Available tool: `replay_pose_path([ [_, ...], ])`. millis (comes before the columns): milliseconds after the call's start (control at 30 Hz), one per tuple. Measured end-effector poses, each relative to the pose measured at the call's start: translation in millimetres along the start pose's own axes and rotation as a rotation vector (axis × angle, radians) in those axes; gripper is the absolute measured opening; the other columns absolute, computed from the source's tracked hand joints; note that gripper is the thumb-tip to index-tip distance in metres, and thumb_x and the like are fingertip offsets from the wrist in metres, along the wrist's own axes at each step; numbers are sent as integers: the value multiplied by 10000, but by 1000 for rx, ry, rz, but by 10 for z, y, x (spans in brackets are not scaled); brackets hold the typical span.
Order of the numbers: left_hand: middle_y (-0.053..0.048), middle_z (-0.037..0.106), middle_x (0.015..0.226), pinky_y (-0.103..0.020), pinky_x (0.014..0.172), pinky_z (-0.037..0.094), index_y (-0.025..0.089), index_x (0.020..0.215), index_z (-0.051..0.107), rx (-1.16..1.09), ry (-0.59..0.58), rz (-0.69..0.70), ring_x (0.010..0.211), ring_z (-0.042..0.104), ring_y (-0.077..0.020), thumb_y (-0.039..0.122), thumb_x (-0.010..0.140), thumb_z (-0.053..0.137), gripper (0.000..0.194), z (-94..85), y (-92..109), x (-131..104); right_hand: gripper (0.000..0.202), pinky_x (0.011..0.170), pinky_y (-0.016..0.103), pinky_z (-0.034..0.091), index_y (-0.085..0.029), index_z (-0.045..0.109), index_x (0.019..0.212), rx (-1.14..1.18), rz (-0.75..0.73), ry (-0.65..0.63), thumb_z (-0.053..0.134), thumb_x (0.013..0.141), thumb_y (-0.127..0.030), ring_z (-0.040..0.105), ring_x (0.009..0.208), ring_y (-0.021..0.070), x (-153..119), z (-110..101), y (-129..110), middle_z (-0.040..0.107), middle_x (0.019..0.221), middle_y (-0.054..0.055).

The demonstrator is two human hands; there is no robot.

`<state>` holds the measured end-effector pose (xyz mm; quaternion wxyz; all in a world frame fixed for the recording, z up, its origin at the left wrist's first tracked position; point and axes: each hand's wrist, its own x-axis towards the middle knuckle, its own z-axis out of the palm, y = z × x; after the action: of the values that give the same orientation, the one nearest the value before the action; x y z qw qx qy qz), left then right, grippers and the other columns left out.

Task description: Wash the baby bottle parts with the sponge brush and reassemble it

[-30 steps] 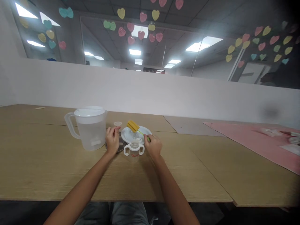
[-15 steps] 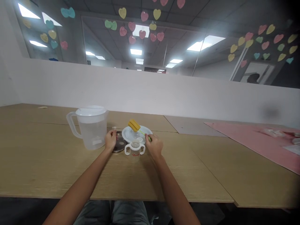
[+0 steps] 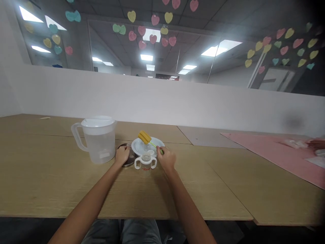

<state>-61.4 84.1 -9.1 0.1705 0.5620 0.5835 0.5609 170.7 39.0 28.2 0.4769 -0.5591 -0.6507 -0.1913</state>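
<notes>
My right hand [image 3: 166, 158] grips the green handle of a brush with a yellow sponge head [image 3: 144, 137], which is raised over a white plate [image 3: 136, 147]. Clear and white parts lie on the plate. My left hand [image 3: 122, 155] is closed over a round dark metal dish [image 3: 131, 159]; what its fingers hold is too small to make out. Between my hands stands a small clear bottle [image 3: 146, 167] with two white handles, its top open and red lettering on its front.
A large lidded clear pitcher [image 3: 100, 142] stands left of my left hand. Far right, a pink sheet [image 3: 269, 154] bears plastic-looking items, with a blurred hand [image 3: 316, 144] at the edge. A white wall [image 3: 165, 101] rises behind the wooden table [image 3: 63, 183].
My left hand has moved slightly right, further over the metal dish, and the small pale piece above it no longer shows clearly. At the far right the blurred hand has shifted.
</notes>
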Motion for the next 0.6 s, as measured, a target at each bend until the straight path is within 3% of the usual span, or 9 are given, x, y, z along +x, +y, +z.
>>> replay_pose_path([
  [167,-150,703,899,-403,824,445,174,874,688,135,-1,34,926,632,-299,313,776,495,258,-59,151,-44,335,543,233,257,-185,687,701,17,11,15,476,886,-368,544,615,112,7,-6,-2,661,685,33],
  [300,-121,660,1100,-377,913,419,171,1042,650,186,-20,245,1023,596,-253,279,821,434,327,-6,360,-18,387,545,239,254,-178,681,691,14,54,46,435,903,-390,536,612,118,13,-18,-3,650,679,41],
  [467,-109,709,907,-334,802,460,171,848,690,136,-247,266,850,647,-249,246,716,587,183,343,552,158,413,533,247,236,-180,674,683,-9,88,61,408,912,-397,530,590,116,1,-21,19,643,665,37],
  [600,-81,674,623,-291,676,454,153,668,639,15,-220,286,668,650,-225,308,663,669,158,639,569,272,428,529,245,240,-181,668,674,-28,94,59,393,917,-401,527,573,116,-13,-15,36,640,660,39],
])
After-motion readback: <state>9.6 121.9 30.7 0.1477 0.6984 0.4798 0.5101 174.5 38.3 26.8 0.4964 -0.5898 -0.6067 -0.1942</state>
